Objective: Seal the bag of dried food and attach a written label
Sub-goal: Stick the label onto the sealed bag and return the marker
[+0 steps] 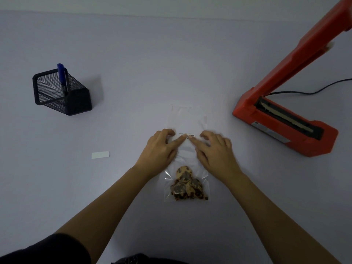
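A clear plastic bag (pixel 187 119) lies flat on the table, its lower end filled with brown dried food pieces (pixel 186 184). A small white label (pixel 187 135) with dark writing sits on the bag's upper middle. My left hand (pixel 162 149) and my right hand (pixel 215 149) rest on the bag on either side. Both index fingers are stretched out and press on the label, their tips almost meeting. The other fingers are loosely bent on the bag.
A black mesh pen holder (pixel 61 92) with a blue pen (pixel 62 77) stands at the left. A white paper strip (pixel 100 155) lies left of the bag. An orange heat sealer (pixel 285 119) with its arm raised stands at the right, its cable (pixel 314 91) trailing behind.
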The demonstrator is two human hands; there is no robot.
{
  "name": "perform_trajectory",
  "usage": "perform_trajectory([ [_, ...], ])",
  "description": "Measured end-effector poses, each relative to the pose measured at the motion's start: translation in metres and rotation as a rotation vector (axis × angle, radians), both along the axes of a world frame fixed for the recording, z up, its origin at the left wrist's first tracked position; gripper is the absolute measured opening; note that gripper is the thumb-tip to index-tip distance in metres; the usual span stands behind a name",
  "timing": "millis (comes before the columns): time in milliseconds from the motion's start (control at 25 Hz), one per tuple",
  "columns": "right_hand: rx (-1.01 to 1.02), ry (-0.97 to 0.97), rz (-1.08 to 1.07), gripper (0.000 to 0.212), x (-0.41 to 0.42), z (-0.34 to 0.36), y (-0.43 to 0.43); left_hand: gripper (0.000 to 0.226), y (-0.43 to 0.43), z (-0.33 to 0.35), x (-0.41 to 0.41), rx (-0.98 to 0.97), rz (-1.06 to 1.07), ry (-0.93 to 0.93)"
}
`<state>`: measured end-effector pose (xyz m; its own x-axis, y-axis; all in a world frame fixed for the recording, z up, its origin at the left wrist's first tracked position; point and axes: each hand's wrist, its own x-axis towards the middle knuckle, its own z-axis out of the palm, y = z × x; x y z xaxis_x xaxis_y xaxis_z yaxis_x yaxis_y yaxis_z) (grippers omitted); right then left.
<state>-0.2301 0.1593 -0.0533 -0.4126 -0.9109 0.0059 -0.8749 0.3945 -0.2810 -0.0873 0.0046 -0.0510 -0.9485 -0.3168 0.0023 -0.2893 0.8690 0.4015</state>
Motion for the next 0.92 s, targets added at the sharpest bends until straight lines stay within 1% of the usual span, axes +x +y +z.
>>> perform_trajectory([
  [80,0.011,0.018,0.007,0.041,0.000,0.000,-0.001,0.041,0.000,-0.001,0.000,-0.012,-0.003,-0.010],
  [240,0.007,0.001,-0.036,0.044,0.002,-0.003,0.001,0.044,0.004,-0.001,-0.003,0.052,0.077,0.009],
  [400,0.012,0.017,-0.011,0.042,0.001,-0.001,0.001,0.043,0.007,0.001,-0.005,0.006,0.049,-0.031],
  [600,-0.008,0.028,-0.035,0.044,0.003,-0.005,0.001,0.045,0.008,-0.004,-0.006,0.070,0.132,-0.012],
  [760,-0.025,0.023,-0.024,0.042,0.003,-0.006,0.002,0.047,0.010,-0.002,-0.005,0.001,0.099,-0.018],
  [920,-0.002,0.033,-0.036,0.043,0.003,-0.008,0.002,0.046,0.013,-0.001,-0.007,-0.040,0.132,-0.038],
])
